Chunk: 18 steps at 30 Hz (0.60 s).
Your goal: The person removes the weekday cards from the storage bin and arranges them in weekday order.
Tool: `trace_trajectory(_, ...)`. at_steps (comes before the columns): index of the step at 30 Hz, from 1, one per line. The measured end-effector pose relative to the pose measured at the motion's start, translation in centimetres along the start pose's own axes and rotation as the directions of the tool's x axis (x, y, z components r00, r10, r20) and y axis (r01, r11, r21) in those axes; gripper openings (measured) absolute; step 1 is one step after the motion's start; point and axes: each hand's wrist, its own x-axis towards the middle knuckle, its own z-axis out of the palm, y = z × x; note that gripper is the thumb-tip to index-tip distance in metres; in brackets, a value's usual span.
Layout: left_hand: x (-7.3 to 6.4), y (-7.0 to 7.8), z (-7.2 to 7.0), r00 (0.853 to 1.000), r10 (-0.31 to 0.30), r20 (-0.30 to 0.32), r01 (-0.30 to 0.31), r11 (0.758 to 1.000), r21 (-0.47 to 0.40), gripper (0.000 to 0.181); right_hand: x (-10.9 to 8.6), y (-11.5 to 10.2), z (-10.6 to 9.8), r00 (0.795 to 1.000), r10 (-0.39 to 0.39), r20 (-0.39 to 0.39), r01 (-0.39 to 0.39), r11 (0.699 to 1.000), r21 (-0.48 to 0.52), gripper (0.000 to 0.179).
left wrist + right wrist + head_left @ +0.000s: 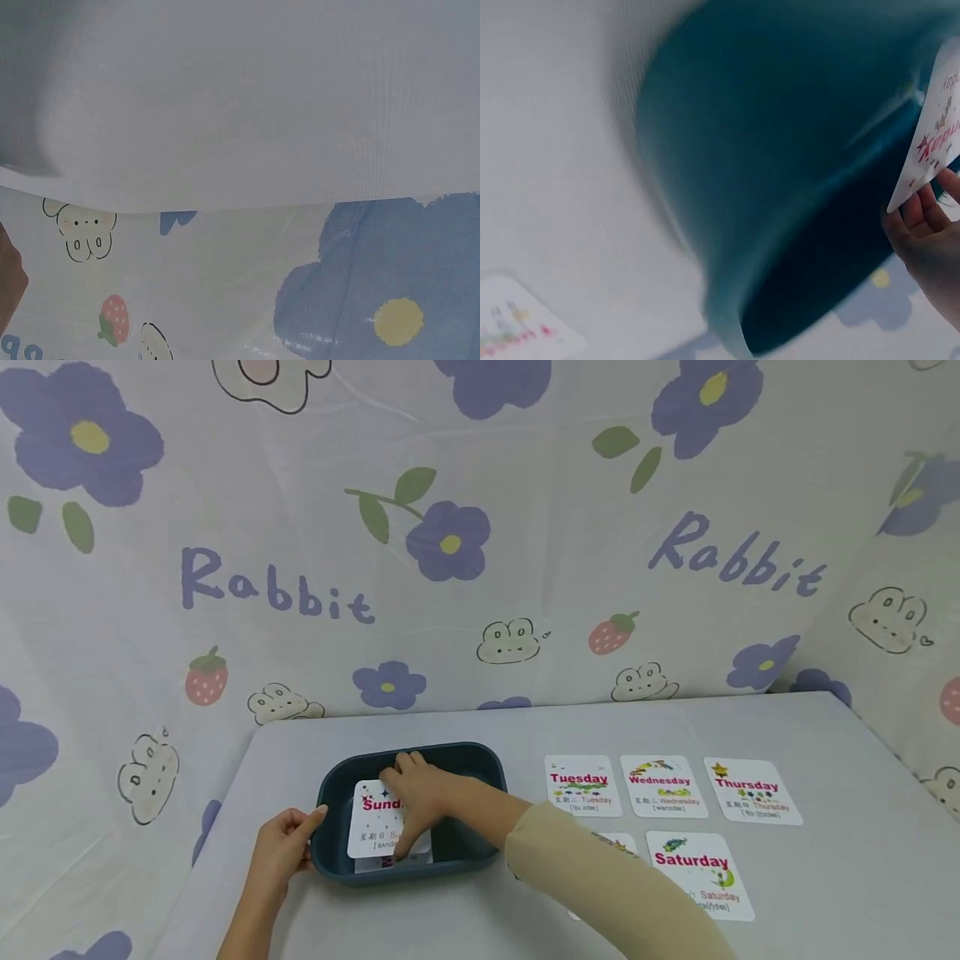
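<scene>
At the left of the table in the head view stands a dark teal plastic box (pixel 405 877) with rounded corners. My left hand (pixel 276 852) grips its left end, thumb at the rim and the other fingers partly hidden below. Reaching into the box, my right hand (pixel 426 797) holds a white Sunday card (pixel 369 820) from above, thumb at the lower edge and fingers at the far edge. Under it another card (pixel 367 865) shows only a strip. The right wrist view shows the Sunday card (pixel 939 124) tilted, with fingertips along its edge.
Right of the box lie the Tuesday card (pixel 582 797), Wednesday card (pixel 663 797) and Thursday card (pixel 752 802) in a row. Nearer are the Saturday card (pixel 693 852) and another card (pixel 618 841), mostly covered by the right sleeve (pixel 600 885). A patterned curtain (pixel 555 552) hangs behind the table.
</scene>
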Motion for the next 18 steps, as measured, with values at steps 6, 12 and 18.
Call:
trace_trajectory(6, 0.1, 0.0, 0.0, 1.000, 0.010, 0.015, -0.010, 1.000, -0.027, 0.032, -1.5, 0.3, -2.6, 0.999, -0.027, -0.028, 0.025, 0.998, -0.065, 0.100)
trace_trajectory(12, 0.1, -0.1, 0.0, 1.000, 0.014, 0.012, -0.013, 1.000, -0.025, 0.033, -3.1, 0.9, -4.4, 0.999, -0.020, -0.043, 0.016, 0.995, -0.101, 0.103)
trace_trajectory(18, 0.0, 0.0, 0.0, 1.000, 0.001, 0.008, -0.001, 1.000, -0.015, 0.033, -4.5, 1.6, -5.2, 0.999, -0.012, -0.042, 0.008, 0.994, -0.113, 0.102)
